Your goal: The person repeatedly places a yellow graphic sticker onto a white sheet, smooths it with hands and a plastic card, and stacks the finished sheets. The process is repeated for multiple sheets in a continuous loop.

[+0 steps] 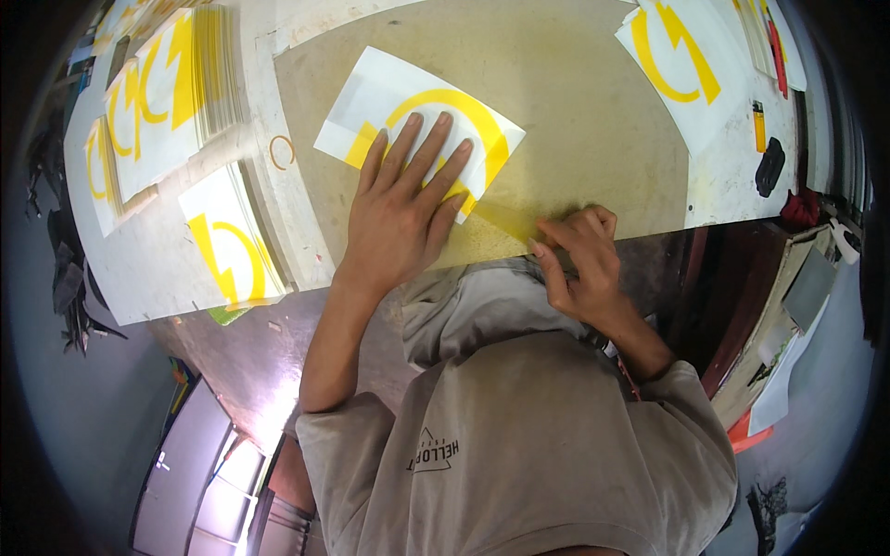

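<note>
A white sheet with a bold yellow curved print (496, 139) lies tilted on the tan board (593, 111) of the table. My left hand (403, 204) rests flat on its lower part, fingers spread, hiding some of the print. From the sheet's lower right corner a thin, see-through yellow strip (505, 221) runs toward my right hand (582, 259). The thumb and forefinger of that hand are pinched at the strip's end, by the table's near edge. The exact grip is small and slightly blurred.
At the left stand tall stacks of similar printed sheets (171, 102), with a lower stack (236, 236) nearer me. More sheets (672, 60) lie at the far right. Beside them are a yellow lighter (758, 126), a black object (769, 167) and a red pen-like thing (777, 57).
</note>
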A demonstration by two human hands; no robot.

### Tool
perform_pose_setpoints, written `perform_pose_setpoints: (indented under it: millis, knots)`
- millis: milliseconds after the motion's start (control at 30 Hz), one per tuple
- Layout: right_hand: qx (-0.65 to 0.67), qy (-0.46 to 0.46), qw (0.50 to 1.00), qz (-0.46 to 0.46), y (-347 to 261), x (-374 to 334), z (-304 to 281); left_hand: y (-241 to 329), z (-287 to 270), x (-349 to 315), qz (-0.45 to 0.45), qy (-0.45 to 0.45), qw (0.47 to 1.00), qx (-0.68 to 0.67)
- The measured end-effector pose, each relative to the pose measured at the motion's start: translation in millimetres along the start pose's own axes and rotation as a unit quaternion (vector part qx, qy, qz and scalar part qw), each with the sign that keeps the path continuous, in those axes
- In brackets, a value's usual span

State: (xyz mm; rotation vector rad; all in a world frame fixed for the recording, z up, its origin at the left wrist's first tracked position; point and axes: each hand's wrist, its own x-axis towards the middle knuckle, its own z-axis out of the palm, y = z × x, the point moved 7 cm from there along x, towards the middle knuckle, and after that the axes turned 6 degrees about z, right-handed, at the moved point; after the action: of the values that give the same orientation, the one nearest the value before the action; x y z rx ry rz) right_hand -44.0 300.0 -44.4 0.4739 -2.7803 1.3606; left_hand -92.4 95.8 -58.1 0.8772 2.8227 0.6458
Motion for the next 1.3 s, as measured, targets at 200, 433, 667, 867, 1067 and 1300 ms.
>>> perform_pose_setpoints:
  millis: [200,433,667,867,1067,1300]
  knots:
    - [-0.033,-0.002,0.999,-0.029,-7.9,-2.8,9.4,-0.1,1.6,0.1,-0.001,-0.002,1.000,-0.001]
    - [-0.161,0.135,0.978,0.006,34.2,36.2,-29.0,0.2,1.1,-1.7,-0.009,0.003,1.000,-0.008]
    - [-0.149,0.175,0.971,0.058,61.4,49.3,-46.5,18.4,-7.0,-5.6,-0.085,0.176,0.981,-0.013]
    - [-0.166,0.171,0.969,0.069,63.0,47.7,-47.6,32.0,6.6,3.4,-0.181,0.198,0.950,-0.160]
    - [-0.175,0.187,0.966,0.048,56.7,53.9,-43.6,2.6,-31.3,-68.1,-0.197,0.469,0.730,-0.456]
    - [-0.185,0.165,0.966,0.066,63.6,48.7,-45.6,-4.4,-150.7,-165.9,-0.143,0.382,0.907,0.105]
